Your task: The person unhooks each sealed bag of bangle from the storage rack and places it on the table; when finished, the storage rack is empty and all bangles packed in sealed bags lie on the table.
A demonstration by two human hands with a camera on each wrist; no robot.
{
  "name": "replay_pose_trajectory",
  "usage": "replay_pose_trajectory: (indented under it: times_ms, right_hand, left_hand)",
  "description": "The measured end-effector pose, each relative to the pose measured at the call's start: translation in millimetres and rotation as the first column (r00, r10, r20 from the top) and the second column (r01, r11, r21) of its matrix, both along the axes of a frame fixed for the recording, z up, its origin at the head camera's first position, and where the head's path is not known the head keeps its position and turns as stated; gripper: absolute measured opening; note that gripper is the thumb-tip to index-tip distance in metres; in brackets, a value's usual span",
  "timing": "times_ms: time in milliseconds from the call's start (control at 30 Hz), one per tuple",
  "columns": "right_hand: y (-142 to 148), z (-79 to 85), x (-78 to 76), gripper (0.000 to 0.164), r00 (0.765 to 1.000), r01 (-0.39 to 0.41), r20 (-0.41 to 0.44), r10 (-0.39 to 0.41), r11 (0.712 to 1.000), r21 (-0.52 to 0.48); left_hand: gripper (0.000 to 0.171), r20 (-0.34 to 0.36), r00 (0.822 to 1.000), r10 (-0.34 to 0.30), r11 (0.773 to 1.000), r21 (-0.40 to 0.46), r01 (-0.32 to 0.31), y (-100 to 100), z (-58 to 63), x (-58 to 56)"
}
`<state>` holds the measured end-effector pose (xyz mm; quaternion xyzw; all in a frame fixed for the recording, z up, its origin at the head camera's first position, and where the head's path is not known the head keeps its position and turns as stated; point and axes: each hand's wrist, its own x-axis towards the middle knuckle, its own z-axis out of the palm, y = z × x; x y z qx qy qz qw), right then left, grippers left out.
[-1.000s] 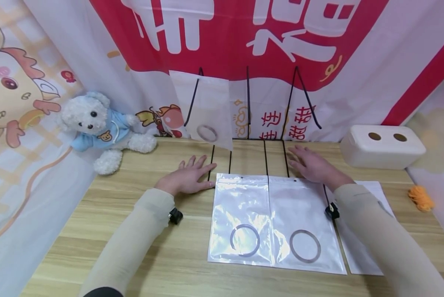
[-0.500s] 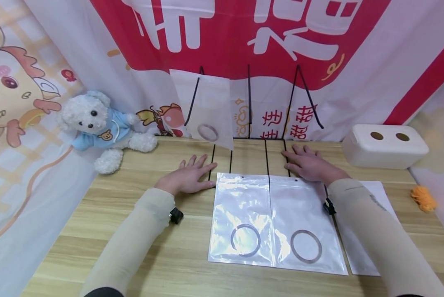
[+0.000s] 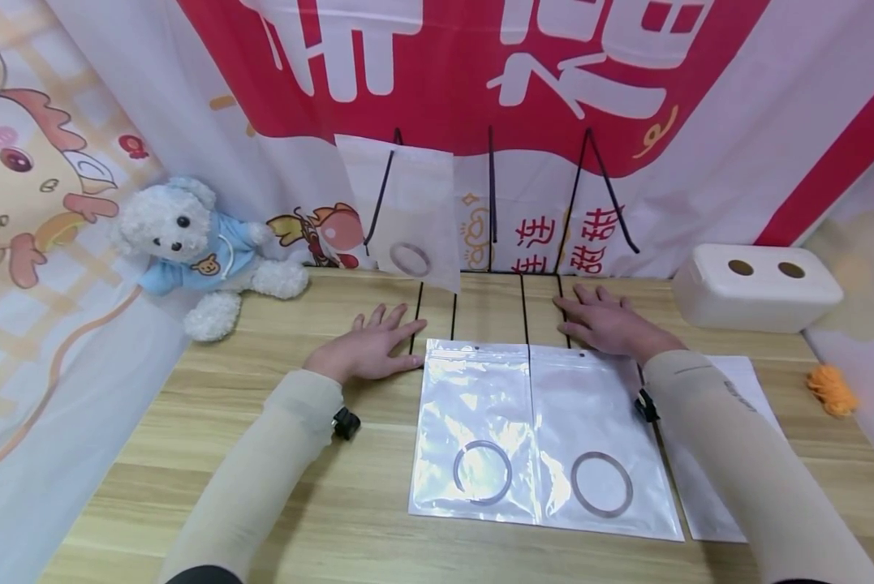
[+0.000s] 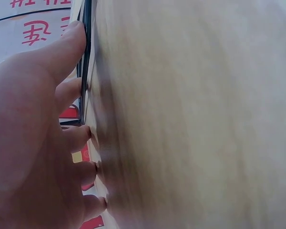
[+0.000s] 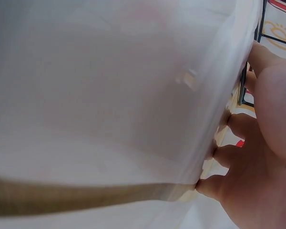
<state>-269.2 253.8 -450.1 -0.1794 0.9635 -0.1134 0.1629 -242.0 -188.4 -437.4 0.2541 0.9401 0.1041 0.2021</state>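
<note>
My left hand point(image 3: 366, 347) rests on the table with fingers spread, its fingertips at the left base bar of a black wire display rack point(image 3: 492, 199). At the rack's right base bar lies my right hand point(image 3: 612, 323), fingers also spread and holding nothing. Between the hands and nearer to me, a shiny zip bag point(image 3: 447, 422) lies flat, with a second zip bag point(image 3: 564, 422) beside it; each shows a ring outline near its bottom. A third zip bag point(image 3: 710, 495) is partly hidden under my right forearm. Another zip bag point(image 3: 425, 203) hangs on the rack's left hook.
A white plush bear point(image 3: 217, 251) in a blue hoodie sits at the back left. A white box point(image 3: 758, 288) with two round holes stands at the back right, and an orange yarn bundle point(image 3: 831, 389) lies near the right edge. Printed cloth hangs behind the wooden table point(image 3: 320, 503).
My right hand has shifted a little left and lies flatter across the rack's right base bar. The left hand has stayed in place, and the bags lie as before.
</note>
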Motion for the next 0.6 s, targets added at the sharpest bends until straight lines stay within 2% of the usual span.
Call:
replay_pose_trajectory:
  times_ms: [300, 600]
  right_hand:
    - [-4, 2.5, -0.5, 0.067, 1.000, 0.021, 0.020, -0.021, 0.999, -0.024]
    - [-5, 3.8, -1.6, 0.068, 0.998, 0.041, 0.045, -0.040, 0.999, -0.024]
  left_hand:
    - [0.078, -0.017, 0.999, 0.028, 0.997, 0.067, -0.027, -8, -0.3, 0.5]
    - [0.077, -0.080, 0.995, 0.052, 0.982, 0.186, -0.036, -25, 4.2, 2.9]
